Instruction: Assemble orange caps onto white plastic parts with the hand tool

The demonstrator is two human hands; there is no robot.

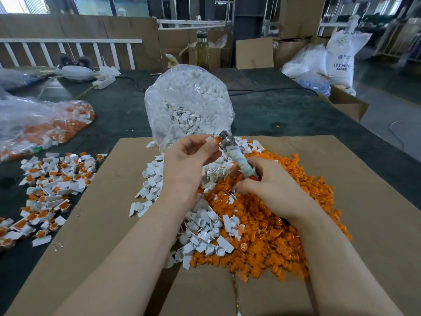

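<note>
Cap seating at the tool head, above the parts piles.
Left hand (189, 160) pinches a white part (209, 140) against the metal head of the tool (237, 156). Right hand (271, 188) has its grip closed round the wrapped tool handle. Below lie orange caps (284, 236) and white parts (205, 224) on cardboard (364, 190) on the worktop (284, 106); finished pieces (47, 185) lie left.

"ABS" on white sack (339, 58)

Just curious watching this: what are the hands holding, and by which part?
Left hand pinches a white plastic part at its edge; right hand grips the hand tool by its wrapped handle.
</note>
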